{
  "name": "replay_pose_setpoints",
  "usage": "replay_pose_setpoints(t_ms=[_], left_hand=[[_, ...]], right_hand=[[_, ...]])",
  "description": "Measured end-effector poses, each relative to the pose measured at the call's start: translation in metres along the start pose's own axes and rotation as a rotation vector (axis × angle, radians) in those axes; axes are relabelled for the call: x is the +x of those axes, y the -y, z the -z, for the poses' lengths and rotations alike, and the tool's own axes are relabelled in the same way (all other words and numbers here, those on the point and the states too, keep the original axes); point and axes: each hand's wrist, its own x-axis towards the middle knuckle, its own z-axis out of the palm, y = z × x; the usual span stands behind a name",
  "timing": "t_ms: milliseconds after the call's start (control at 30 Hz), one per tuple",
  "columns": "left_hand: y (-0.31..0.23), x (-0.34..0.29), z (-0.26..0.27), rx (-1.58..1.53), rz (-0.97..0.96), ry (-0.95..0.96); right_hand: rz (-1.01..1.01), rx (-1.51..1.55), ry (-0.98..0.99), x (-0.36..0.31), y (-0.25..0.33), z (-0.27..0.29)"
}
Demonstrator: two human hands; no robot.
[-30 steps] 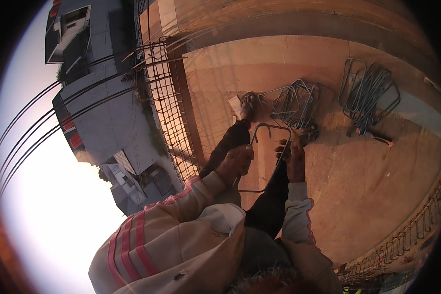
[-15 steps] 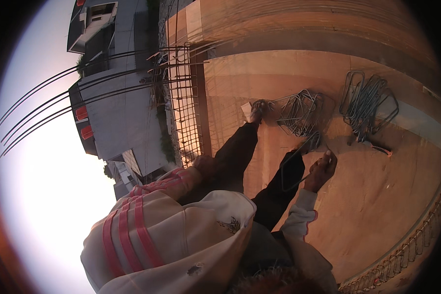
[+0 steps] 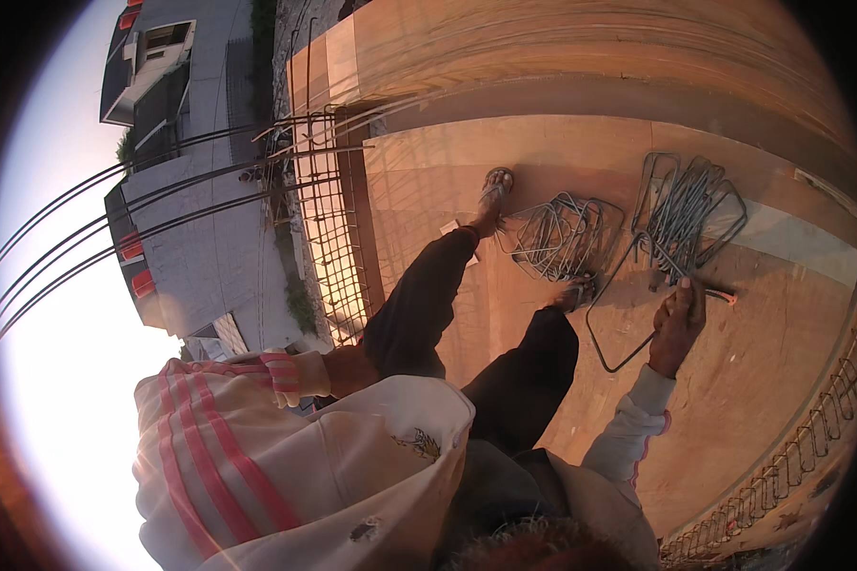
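My right hand [image 3: 678, 324] is closed on a bent steel rebar stirrup [image 3: 610, 368], held out over the plywood to the right of my right leg. The stirrup's loop reaches up toward a pile of similar stirrups [image 3: 692, 214]. A second, looser heap of stirrups [image 3: 560, 238] lies between my feet and that pile. On the left, my left hand [image 3: 350, 368] is beside my left thigh; its fingers are hidden by the dark trouser leg.
Plywood decking [image 3: 733, 381] spreads under my feet. A rebar mesh [image 3: 326, 228] runs along the left edge, with long bars [image 3: 162, 197] jutting past it. More bent bars [image 3: 781, 476] line the lower right edge. An orange-tipped tool [image 3: 724, 294] lies near the right pile.
My right hand has swung right and slightly up with the stirrup, away from my right leg. My left hand has shifted down and left along the thigh. The view has shifted too.
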Motion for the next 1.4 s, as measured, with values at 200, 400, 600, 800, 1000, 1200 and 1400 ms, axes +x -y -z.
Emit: replay_pose_setpoints(t_ms=[200, 400, 600, 800, 1000, 1200, 1400], left_hand=[[0.050, 0.134, 0.144, -0.278, -0.149, -0.558], [0.083, 0.332, 0.332, -0.523, -0.341, -1.170], [0.103, 0.406, 0.386, -0.576, -0.310, -1.183], [0.131, 0.451, 0.409, -0.636, -0.367, -1.209], [0.118, 0.472, 0.416, -0.551, -0.462, -1.413], [0.115, 0.482, 0.415, -0.606, -0.458, -1.488], [0.107, 0.496, 0.408, -0.657, -0.519, -1.629]], right_hand=[[0.009, 0.229, 0.102, 0.078, 0.021, -0.065], [-0.086, 0.204, 0.083, 0.151, 0.021, -0.144], [-0.070, -0.009, 0.065, 0.235, -0.003, -0.193], [0.091, -0.256, 0.126, 0.296, -0.040, -0.199], [0.057, -0.369, 0.183, 0.341, -0.037, -0.179], [0.045, -0.514, 0.248, 0.384, -0.038, -0.179], [0.149, -0.560, 0.281, 0.404, -0.038, -0.176]])
